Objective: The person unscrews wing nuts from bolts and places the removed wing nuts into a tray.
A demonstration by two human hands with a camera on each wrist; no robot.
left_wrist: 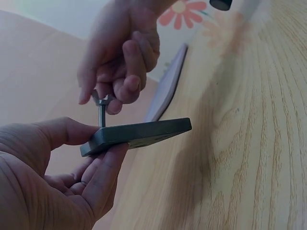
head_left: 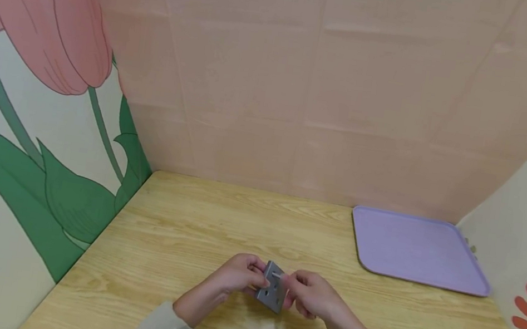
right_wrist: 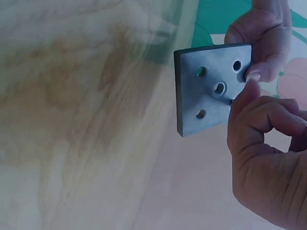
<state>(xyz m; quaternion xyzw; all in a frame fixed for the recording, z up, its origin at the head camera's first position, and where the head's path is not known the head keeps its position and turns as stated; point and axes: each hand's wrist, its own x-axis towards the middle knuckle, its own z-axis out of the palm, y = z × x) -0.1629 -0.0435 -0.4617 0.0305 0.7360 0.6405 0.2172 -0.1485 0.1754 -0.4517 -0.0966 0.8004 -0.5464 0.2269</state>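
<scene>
My left hand grips one end of a small grey metal plate, thumb on one face and fingers on the other. The plate is held tilted above the wooden table. In the right wrist view several round holes show in the plate, the middle one with a raised rim. A wing bolt stands upright from the plate near the left thumb. My right hand has its thumb and fingertips at the bolt's wings, pinching them. In the right wrist view the right fingers hide most of the bolt.
A purple tray lies at the back right of the wooden table. A pinkish sheet hangs behind the table, and flower-printed panels stand at both sides.
</scene>
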